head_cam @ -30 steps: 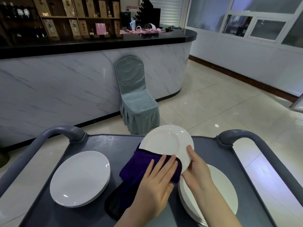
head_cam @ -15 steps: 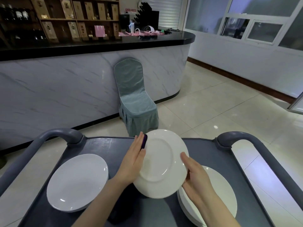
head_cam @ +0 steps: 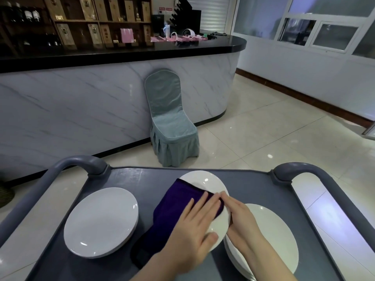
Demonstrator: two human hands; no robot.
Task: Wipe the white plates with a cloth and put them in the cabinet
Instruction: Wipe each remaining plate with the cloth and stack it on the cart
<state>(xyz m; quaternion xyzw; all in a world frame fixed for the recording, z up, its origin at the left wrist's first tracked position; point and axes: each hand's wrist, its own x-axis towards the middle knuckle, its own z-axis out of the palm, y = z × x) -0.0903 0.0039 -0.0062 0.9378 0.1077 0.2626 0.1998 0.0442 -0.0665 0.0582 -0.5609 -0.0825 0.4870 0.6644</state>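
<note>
The plate (head_cam: 205, 180) is plain glossy white, round with a shallow well and a broad rim, catching small glints of light; it sits over the middle of the grey cart (head_cam: 142, 179), tilted a little, its near edge overlapping the right stack (head_cam: 278, 234) of white plates. A deep purple cloth (head_cam: 174, 205) lies across its left half and trails off onto the cart bed. The left hand (head_cam: 192, 226) presses the cloth flat on the plate, its grip apart, fingers straight and thumb at the near rim; the right hand (head_cam: 241, 218) holds the plate's right rim, its grip closed over the edge with fingers on top. A left stack (head_cam: 101, 222) of the same white plates stands well apart on the cart.

The right thumb is out of sight under the rim; both hands are smeared with blur; the cloth and hands cover most of the plate's well; the cloth's near end vanishes beneath the left wrist. I cannot tell whether the plate rests on the right stack or is held just clear of it; the plates in either stack are too close to count, and the right stack is cut off at the bottom edge.
</note>
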